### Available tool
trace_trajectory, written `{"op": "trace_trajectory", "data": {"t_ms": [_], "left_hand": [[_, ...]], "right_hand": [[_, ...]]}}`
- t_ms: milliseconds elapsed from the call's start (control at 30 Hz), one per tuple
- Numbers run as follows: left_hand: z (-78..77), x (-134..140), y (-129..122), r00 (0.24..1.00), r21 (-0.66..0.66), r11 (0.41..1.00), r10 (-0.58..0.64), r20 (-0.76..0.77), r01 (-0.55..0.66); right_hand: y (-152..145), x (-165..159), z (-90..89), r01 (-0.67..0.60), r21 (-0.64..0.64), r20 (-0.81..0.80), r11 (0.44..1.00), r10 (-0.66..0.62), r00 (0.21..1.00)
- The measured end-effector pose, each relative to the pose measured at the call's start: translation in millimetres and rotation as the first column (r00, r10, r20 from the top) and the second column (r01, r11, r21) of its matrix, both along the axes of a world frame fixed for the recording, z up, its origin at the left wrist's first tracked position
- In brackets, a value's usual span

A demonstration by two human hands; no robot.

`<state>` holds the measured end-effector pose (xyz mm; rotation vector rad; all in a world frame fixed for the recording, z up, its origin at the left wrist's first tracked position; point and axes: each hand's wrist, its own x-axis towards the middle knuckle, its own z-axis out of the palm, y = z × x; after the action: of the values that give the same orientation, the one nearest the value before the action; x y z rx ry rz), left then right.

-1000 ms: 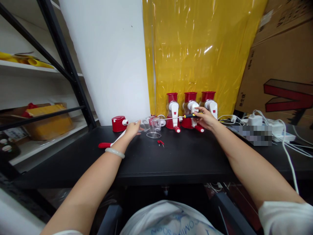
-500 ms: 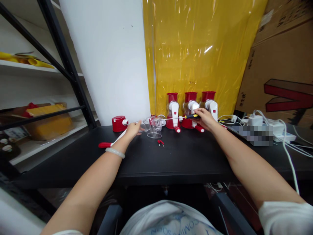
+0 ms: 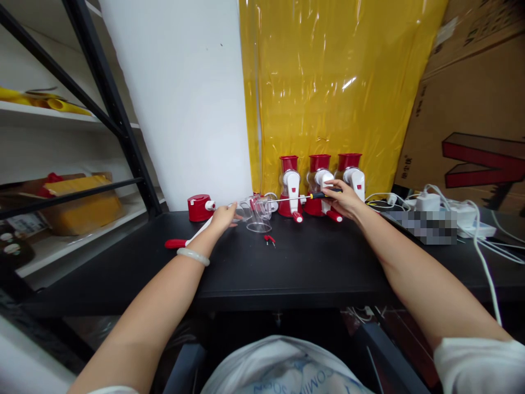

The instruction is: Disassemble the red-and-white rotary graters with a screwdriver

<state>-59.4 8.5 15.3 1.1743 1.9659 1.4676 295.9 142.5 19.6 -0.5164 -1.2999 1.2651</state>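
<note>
My left hand (image 3: 225,217) is closed around the left end of a clear plastic grater body (image 3: 259,225) that stands on the table. A screwdriver (image 3: 315,195) with a black and yellow handle lies level in my right hand (image 3: 343,198), its fingers pinching the handle. Its metal shaft points left, and the tip meets the right side of the clear body; the exact contact is too small to make out. Two small red pieces with metal pins (image 3: 269,239) lie in front of the body. Behind my left wrist are a red base (image 3: 199,208) and a crank with a red handle (image 3: 175,243).
Three red and white rotary graters (image 3: 289,189) stand along the back by a yellow plastic sheet (image 3: 328,82). White chargers and cables (image 3: 463,214) crowd the black table's (image 3: 303,273) right side. A shelf rack (image 3: 127,137) rises at left, a large carton (image 3: 471,104) at right.
The fingers of my right hand have shifted around the screwdriver handle, with the hand a little lifted and more of the fingers extended. My left hand and the clear body stay in place.
</note>
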Motion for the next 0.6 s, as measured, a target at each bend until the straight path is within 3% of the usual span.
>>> {"op": "trace_trajectory", "data": {"t_ms": [200, 333, 533, 600], "left_hand": [[0.7, 1, -1, 1.0, 0.0, 1.0, -0.009, 0.021, 0.009], [0.2, 0, 0, 1.0, -0.005, 1.0, 0.002, 0.022, -0.002], [-0.5, -1, 0, 1.0, 0.0, 1.0, 0.015, 0.019, -0.015], [-0.5, -1, 1, 1.0, -0.002, 1.0, 0.014, 0.018, -0.014]], "right_hand": [[1, 0, 0.0, -0.002, 0.011, 0.0, 1.0, 0.002, 1.0], [4, -2, -1.2, 0.091, 0.042, 0.034, 0.995, -0.093, 0.995], [12, 3, -4.0, 0.196, 0.162, 0.338, 0.967, -0.241, 0.91], [13, 3, -5.4, 0.219, 0.197, 0.358, 0.956, -0.277, 0.892]]}}
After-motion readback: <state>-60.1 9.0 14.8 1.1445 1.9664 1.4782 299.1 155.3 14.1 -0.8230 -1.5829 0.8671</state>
